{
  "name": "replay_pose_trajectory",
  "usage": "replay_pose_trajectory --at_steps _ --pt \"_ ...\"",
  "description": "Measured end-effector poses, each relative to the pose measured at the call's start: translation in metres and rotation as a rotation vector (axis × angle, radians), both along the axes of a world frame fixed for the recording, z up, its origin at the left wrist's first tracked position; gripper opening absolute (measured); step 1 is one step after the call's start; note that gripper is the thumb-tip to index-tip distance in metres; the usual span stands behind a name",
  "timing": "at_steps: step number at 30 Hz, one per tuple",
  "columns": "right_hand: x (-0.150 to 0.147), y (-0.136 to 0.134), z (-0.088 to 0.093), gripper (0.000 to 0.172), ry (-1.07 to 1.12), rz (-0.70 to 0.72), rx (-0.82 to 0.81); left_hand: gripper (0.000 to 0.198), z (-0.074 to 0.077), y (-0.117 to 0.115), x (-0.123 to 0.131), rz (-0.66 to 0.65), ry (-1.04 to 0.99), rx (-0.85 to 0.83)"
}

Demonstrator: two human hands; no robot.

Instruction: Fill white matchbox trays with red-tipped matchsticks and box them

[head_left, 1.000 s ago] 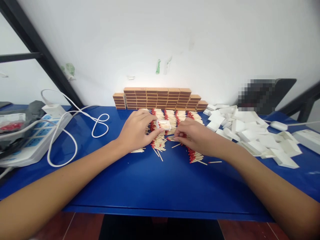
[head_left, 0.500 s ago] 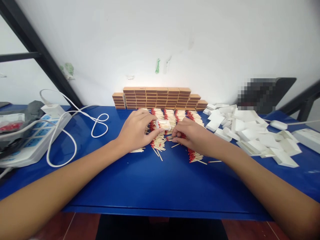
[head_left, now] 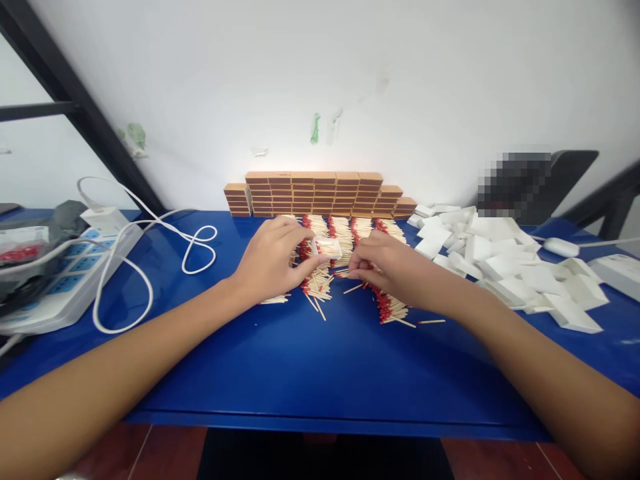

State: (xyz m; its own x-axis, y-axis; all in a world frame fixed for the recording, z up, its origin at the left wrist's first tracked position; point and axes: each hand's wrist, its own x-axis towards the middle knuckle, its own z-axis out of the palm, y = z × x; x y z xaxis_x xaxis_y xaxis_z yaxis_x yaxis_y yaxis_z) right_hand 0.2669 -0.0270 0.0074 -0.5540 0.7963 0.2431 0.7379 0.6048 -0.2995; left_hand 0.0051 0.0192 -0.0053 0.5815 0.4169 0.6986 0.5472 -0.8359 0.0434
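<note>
Extending nearest, the blue tabletop [head_left: 310, 373] bore heaped red-tipped matches [head_left: 395, 312], where the right hand [head_left: 384, 261] bunched its fingertips, any hold indiscernible, while the left hand [head_left: 274, 259] pinched a white tray [head_left: 334, 255] between thumb and fingers above them, before stacked brown matchboxes [head_left: 315, 195].

The tabletop [head_left: 310, 373] is gleaming smooth and glossy. At twelve o'clock, boxes [head_left: 315, 195] are showing matt card, matches [head_left: 341, 228] bare wood. At three, trays [head_left: 500, 265] are looking papery; at nine, a power strip [head_left: 85, 287] is showing smooth plastic.
</note>
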Motion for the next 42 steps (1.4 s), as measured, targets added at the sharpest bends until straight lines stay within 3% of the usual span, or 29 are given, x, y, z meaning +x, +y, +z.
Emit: replay_pose_trajectory --at_steps 6,12,18,23,30,35,42 --pt "0.002 -0.006 0.016 0.018 0.148 -0.033 -0.037 0.040 -0.001 0.003 -0.001 -0.004 0.023 -0.003" --pt "-0.013 -0.006 0.005 0.014 0.268 -0.091 0.168 0.041 -0.002 -0.001 0.001 -0.114 -0.002 -0.019" --pt "-0.019 -0.008 -0.002 0.013 0.261 -0.078 0.233 0.037 -0.001 -0.008 0.004 -0.186 -0.031 -0.029" --pt "-0.016 -0.008 0.001 0.011 0.227 -0.031 0.228 0.039 -0.001 -0.004 0.002 -0.171 -0.023 -0.008" --pt "-0.013 -0.007 0.004 0.012 0.214 -0.099 0.242 0.040 -0.002 -0.002 0.001 -0.042 -0.038 0.004" --pt "-0.011 -0.002 -0.003 0.013 0.163 -0.066 0.194 0.041 -0.003 0.000 0.000 0.029 -0.077 -0.035" --pt "-0.006 0.003 -0.016 0.007 0.048 -0.018 0.113 0.038 -0.002 0.000 0.000 0.034 -0.073 -0.039"
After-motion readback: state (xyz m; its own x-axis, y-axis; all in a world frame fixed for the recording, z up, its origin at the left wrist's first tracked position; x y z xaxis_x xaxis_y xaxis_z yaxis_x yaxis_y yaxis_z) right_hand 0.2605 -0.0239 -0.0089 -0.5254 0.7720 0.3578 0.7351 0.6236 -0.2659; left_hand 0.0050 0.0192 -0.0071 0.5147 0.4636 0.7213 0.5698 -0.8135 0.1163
